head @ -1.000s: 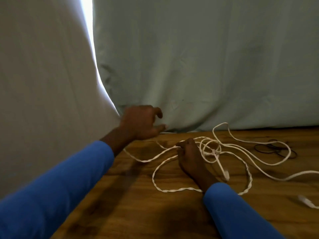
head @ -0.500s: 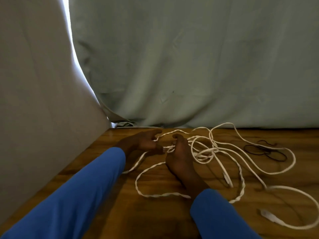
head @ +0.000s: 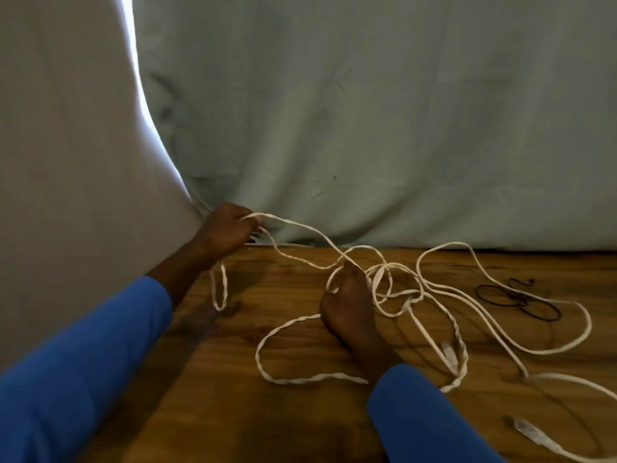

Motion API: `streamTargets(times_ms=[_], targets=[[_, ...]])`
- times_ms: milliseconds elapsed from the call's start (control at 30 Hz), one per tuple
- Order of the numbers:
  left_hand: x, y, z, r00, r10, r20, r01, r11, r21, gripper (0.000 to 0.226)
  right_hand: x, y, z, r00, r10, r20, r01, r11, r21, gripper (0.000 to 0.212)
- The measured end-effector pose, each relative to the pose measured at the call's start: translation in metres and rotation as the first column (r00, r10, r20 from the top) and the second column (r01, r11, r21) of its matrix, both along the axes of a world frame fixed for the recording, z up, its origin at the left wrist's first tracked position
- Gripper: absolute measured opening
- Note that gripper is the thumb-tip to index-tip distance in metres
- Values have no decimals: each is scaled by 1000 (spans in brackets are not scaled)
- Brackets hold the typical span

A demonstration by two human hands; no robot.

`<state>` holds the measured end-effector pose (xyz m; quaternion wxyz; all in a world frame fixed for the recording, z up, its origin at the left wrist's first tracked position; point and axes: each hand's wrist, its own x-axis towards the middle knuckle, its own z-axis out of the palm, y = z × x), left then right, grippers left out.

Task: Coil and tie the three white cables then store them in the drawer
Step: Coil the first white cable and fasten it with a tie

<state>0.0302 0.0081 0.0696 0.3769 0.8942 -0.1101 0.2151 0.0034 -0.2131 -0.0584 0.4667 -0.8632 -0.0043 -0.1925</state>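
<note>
We had a brown wooden table (head: 207, 396) here, tangled white cables (head: 413, 297) sprawled right across it, thin black bands (head: 517, 300) lying far right

No text, label, brand, number or sign can be read. The plugs (head: 531, 434) on the white cables (head: 314, 378) are too blurred to show any marking.
</note>
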Motion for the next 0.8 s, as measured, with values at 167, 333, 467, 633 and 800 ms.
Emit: streamTargets(times_ms=[167, 333, 467, 633, 800], targets=[[-60, 39, 37, 990, 135, -32, -138, 971, -197, 19, -5, 9, 1, 988, 148, 40, -134, 962, -239, 73], [-87, 66, 60, 950, 295, -103, -312, 882, -353, 10, -23, 4, 12, 956, 173, 235, -184, 983, 25, 55], [-103, 83, 82, 934, 346, -89, -351, 842, -410, 20, -29, -1, 15, 985, 21, 171, -59, 974, 217, 55], [-122, 77, 91, 959, 285, 2, -274, 924, -266, 33, -28, -3, 20, 990, -107, 87, 105, 994, 30, 50], [-114, 43, 56, 916, 335, 220, -389, 874, 290, 33, -30, 2, 25, 1000, -17, 14, 20, 966, -257, 48]])
